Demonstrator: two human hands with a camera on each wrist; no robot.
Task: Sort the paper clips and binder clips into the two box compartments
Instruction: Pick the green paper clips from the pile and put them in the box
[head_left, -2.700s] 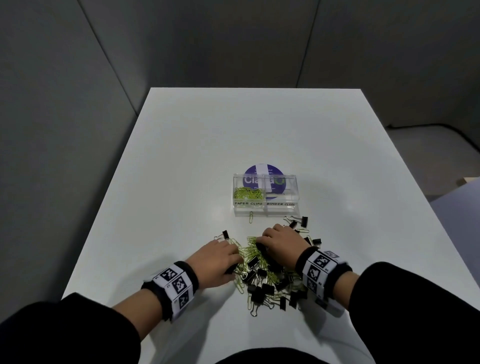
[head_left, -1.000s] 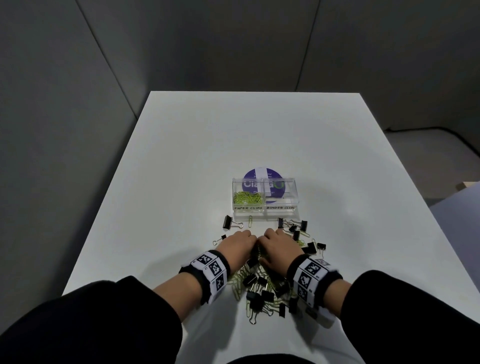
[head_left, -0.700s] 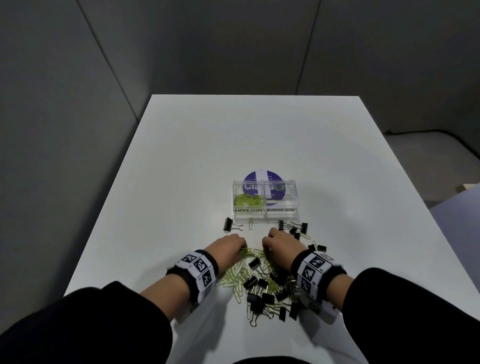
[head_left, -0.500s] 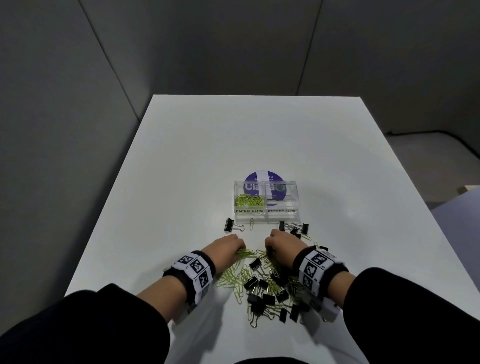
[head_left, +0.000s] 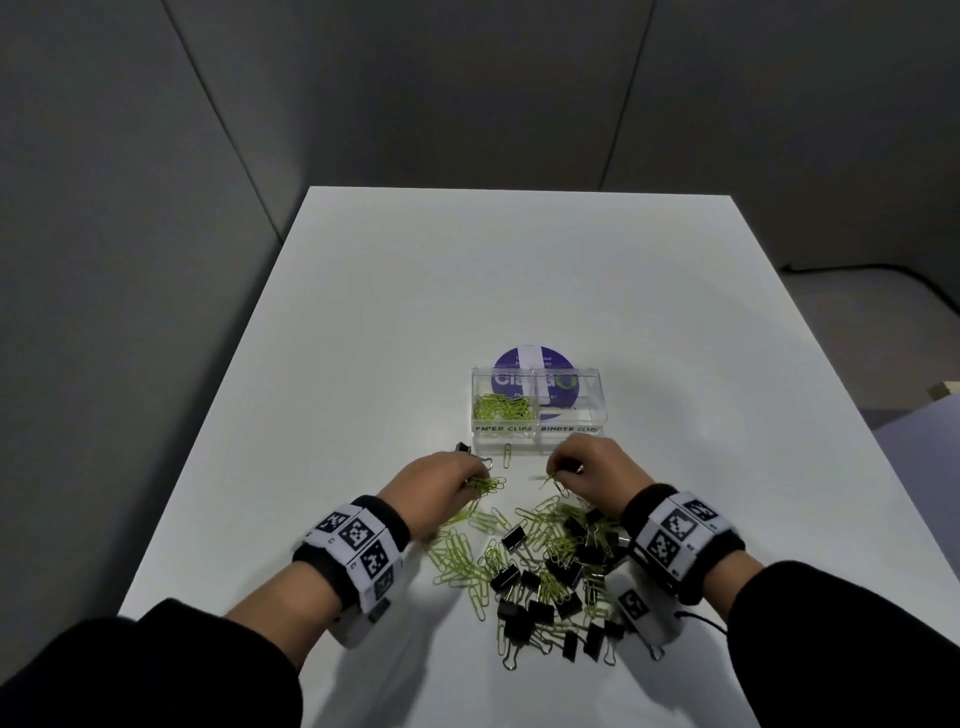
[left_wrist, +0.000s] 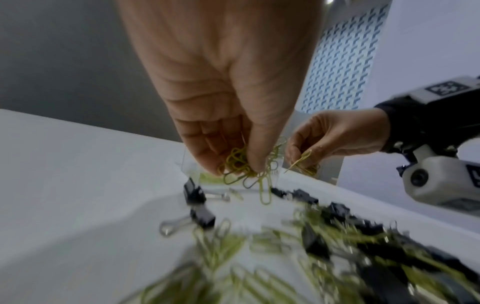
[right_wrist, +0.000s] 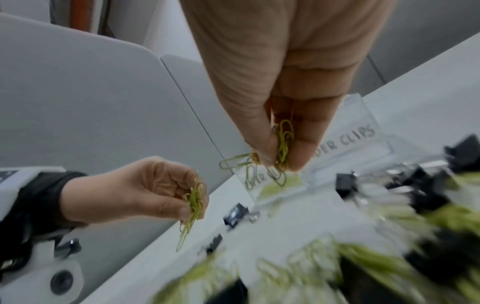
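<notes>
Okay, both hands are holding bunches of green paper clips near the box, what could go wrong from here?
1. A paper clip dangles loose below the left hand and may drop short of the box.
2. The right hand hovers nearest the empty binder clips compartment, so its paper clips could land there by mistake.
3. Clips may snag together and spill when released.

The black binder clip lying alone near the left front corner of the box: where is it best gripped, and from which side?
Pinch the binder clip by its black body, a finger on each sloping face, coming from above. The body stands up from the table; its thin wire handles seem to lie flat, harder to catch.
</notes>
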